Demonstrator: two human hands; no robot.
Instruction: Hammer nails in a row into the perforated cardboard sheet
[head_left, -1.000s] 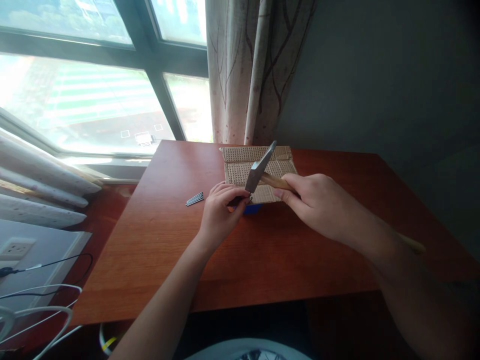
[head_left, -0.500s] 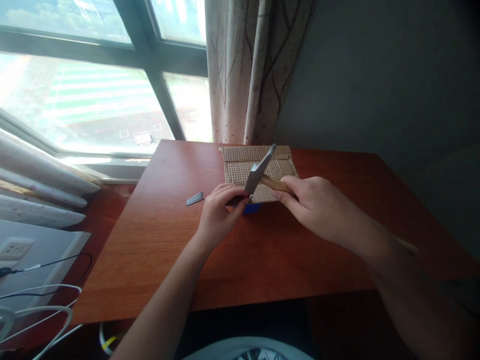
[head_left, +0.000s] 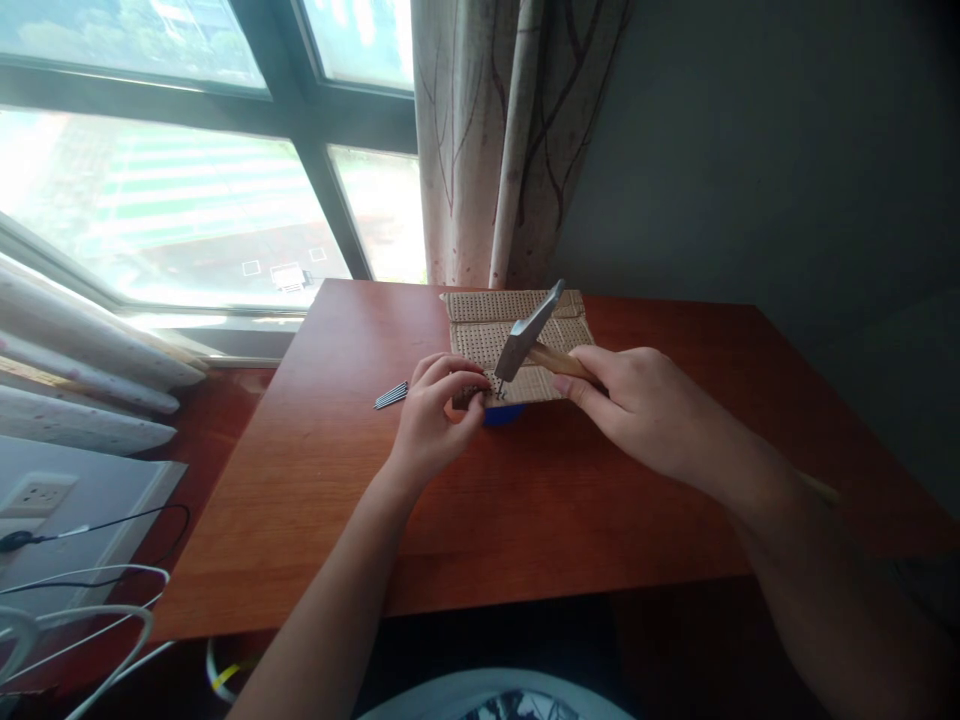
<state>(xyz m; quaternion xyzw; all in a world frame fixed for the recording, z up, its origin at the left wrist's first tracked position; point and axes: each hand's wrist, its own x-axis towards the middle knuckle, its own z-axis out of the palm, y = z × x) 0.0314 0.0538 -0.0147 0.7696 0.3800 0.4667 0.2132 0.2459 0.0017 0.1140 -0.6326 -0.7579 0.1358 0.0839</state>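
My right hand (head_left: 637,410) grips the wooden handle of a hammer (head_left: 531,330). Its grey metal head hangs tilted just above the near edge of a perforated cardboard sheet (head_left: 480,335) on the red-brown table (head_left: 337,480). My left hand (head_left: 435,415) rests at that near edge with thumb and fingers pinched together right under the hammer head. What they pinch is too small to name. A small blue object (head_left: 502,414) shows under the cardboard's front edge. A little bundle of nails (head_left: 391,396) lies on the table just left of my left hand.
A window (head_left: 172,180) and a patterned curtain (head_left: 510,140) stand behind the table, with a grey wall on the right. White cables (head_left: 82,610) and a power outlet (head_left: 34,492) lie at the lower left, beyond the table's left edge.
The hammer head has lifted slightly and shifted right. My left hand moved a little up and forward, closer to the cardboard's edge.
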